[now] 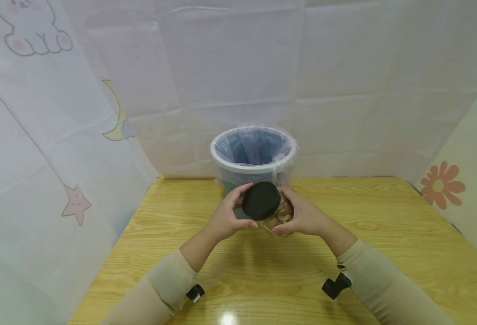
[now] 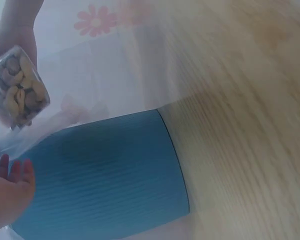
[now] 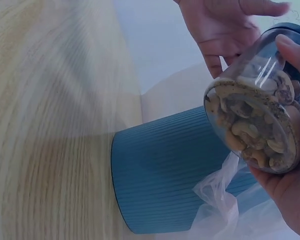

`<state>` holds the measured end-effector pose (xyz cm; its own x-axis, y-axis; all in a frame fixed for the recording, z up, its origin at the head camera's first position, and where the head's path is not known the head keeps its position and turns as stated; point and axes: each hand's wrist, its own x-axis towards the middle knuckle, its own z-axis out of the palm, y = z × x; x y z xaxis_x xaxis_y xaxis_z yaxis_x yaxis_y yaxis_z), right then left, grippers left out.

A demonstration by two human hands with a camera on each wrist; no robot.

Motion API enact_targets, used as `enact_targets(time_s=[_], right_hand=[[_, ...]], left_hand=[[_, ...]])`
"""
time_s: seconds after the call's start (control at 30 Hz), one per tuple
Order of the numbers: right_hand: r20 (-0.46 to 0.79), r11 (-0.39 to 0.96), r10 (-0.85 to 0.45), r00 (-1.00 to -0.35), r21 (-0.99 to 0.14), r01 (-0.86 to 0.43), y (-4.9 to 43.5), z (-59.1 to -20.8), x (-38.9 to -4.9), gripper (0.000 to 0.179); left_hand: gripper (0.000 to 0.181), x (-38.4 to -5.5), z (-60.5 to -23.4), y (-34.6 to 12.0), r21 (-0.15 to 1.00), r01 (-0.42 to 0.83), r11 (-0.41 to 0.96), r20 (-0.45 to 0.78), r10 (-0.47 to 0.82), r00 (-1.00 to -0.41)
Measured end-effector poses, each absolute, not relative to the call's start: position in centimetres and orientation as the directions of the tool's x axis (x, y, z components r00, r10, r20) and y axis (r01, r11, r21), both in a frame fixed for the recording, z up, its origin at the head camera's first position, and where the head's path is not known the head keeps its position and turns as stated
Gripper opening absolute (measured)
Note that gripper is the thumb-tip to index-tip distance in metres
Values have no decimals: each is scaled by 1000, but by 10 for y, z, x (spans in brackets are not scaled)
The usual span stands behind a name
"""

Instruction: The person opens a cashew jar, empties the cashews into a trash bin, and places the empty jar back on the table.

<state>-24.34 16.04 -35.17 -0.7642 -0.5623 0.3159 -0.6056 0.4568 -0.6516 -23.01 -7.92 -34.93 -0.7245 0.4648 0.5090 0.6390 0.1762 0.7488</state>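
My right hand (image 1: 307,214) grips a clear jar of nuts (image 1: 285,217), thumb and fingers round its side. The jar tilts, its black lid (image 1: 261,201) turned toward my left hand (image 1: 223,220). In the right wrist view the jar's base (image 3: 252,127) shows cashews and other nuts inside. There the left hand (image 3: 220,30) has its fingers spread near the lid end, with a gap visible between them. Part of the lid is hidden by the jar and right hand in that view. Both hands are above the table, in front of a blue bin (image 1: 228,178).
The ribbed bin has a white rim (image 1: 251,169) and a clear plastic bag (image 3: 217,205) lining it, hanging over its side. It stands at the back of the wooden table (image 1: 364,216), close to a pale printed curtain (image 1: 230,63). Similar curtains flank both sides.
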Motion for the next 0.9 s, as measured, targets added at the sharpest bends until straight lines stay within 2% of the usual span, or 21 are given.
enact_targets(time_s=[0.23,0.57,0.73,0.9], right_hand=[[338,394,-629,-700,-637,-662,165,-348,-242,81],[339,321,-718,-609,-614,-721,168,-348,-241,83],[341,255,-759,-555,-628,-735,169,-350,-243,84],[336,227,-771,-541,-650,-726,169,-350,-244,85]], left_hand=[[107,-225,-341,-85,757,653,10,543,547,-637],[104,-239,-350,-90,748,641,-174,577,648,-497],[103,-251,-364,-92,760,611,-221,565,690,-453],[103,-252,-364,-90,758,607,-238,562,710,-424]])
